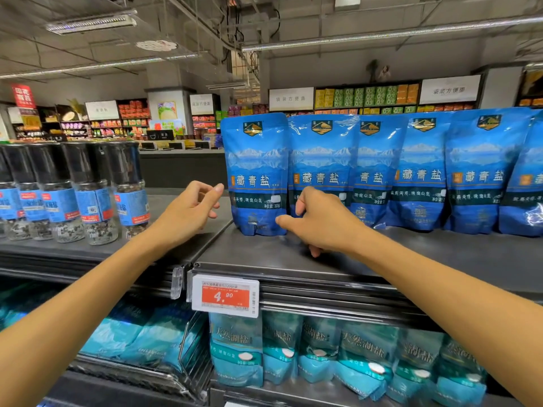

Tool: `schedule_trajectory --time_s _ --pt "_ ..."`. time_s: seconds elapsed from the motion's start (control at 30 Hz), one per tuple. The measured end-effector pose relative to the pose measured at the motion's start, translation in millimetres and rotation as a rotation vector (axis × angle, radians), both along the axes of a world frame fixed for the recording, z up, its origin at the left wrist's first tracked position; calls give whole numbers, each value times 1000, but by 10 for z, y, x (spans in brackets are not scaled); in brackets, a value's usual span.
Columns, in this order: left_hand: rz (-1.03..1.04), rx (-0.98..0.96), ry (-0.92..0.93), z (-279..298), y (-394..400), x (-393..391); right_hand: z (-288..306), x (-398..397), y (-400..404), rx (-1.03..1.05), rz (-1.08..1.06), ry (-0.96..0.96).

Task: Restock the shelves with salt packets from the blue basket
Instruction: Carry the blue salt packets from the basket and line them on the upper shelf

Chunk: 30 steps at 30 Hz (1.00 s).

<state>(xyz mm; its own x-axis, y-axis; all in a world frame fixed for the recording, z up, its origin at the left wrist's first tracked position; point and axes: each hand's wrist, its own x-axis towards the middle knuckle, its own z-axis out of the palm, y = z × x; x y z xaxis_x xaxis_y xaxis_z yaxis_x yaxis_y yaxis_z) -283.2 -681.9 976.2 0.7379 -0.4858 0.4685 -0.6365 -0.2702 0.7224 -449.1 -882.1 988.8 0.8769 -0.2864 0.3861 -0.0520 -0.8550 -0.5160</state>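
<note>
Row of glossy blue plastic salt packets (382, 171) already stood upright on grey metal shelf (440, 259). Nothing gripped: left hand (191, 210) loosely open, right hand (320, 218) loosely curled against two packets. Basket not seen; remainder unknown.

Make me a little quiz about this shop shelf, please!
1. True or false: the left hand holds a salt packet.
2. Which hand touches the blue packets on the top shelf? A) left B) right C) both
3. Fill in: the grinder bottles stand to the ____ of the blue packets.

Key: 1 false, its grip is empty. 2 B, the right hand has its fingers at the packets' lower edge. 3 left.
</note>
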Motion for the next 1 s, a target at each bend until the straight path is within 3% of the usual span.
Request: schedule_trajectory --time_s 0.1,0.27,0.5,0.7,1.0 --pt "65 -128 -35 -43 87 -113 7 -195 99 114 60 -66" --pt "-25 -519 91 -84 286 -529 -96 -599 529 418 346 -214" --pt "-80 -629 9 -481 712 -1251 -697 -933 1031 891 661 -251" --pt "26 -591 256 -1525 1085 -1736 -1823 -985 1317 948 523 -128" --pt "478 -405 775 -3422 1760 -2732 -3416 -1605 1402 1004 290 266"
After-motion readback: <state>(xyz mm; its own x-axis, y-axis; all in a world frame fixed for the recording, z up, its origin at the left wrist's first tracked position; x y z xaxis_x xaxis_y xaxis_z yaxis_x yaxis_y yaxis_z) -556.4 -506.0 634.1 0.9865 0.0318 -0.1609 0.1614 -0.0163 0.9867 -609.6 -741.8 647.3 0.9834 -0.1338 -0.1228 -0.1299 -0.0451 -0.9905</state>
